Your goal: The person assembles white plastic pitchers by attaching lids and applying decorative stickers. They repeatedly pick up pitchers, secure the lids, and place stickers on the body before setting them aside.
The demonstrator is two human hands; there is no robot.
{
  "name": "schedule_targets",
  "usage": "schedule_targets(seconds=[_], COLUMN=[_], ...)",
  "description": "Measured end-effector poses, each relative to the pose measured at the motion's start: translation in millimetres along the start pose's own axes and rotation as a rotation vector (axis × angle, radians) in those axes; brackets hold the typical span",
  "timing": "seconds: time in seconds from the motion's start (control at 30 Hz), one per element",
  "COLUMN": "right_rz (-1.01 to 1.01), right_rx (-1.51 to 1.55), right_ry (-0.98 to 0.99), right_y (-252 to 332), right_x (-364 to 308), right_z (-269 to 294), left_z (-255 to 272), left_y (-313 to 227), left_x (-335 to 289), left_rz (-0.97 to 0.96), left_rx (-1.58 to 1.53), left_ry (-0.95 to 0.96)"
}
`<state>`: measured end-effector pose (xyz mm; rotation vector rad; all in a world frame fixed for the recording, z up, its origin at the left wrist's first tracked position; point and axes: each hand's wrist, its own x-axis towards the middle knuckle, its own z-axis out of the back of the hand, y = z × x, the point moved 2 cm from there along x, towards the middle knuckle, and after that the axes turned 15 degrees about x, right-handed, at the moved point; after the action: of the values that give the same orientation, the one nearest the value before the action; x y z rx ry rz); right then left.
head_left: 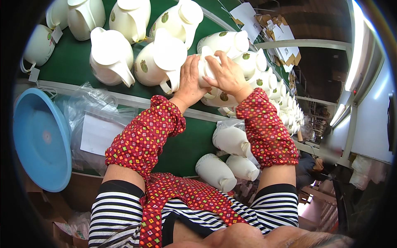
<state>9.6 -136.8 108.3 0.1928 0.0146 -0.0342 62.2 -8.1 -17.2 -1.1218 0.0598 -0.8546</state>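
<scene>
Both my hands are on a cream-coloured jug that stands on the green work surface. Along its left side press the fingers of my left hand. My right hand curls over its upper right side, fingers bent around it. Much of this jug is hidden by the hands. Close to my left hand stands another cream jug with a leaf print, a spout and a handle. More printed jugs lie on their sides just beyond my right hand, including one jug at the back.
Several upright jugs fill the far left. A long row of jugs runs off to the right. White vessels lie near my right forearm. A blue basin and clear plastic bags are at left. Cardboard pieces lie beyond.
</scene>
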Motion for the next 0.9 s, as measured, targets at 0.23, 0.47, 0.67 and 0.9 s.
schedule_targets(seconds=[0.23,0.47,0.67,0.9], right_rz=[-0.668,-0.028,-0.639,-0.482], right_rx=[0.043,0.053,0.054,-0.258], right_ry=[-0.273,-0.104,-0.317,-0.175], right_y=[46,6,49,58], right_x=[16,-1,11,14], right_z=[-25,-9,-29,-10], left_z=[-4,-2,-17,38], left_y=[4,-1,6,-33], left_x=[2,2,3,-31], left_rz=[-0.019,0.033,-0.096,-0.019], left_rx=[0.082,0.049,0.248,0.004], left_ry=[-0.061,0.005,-0.121,0.140])
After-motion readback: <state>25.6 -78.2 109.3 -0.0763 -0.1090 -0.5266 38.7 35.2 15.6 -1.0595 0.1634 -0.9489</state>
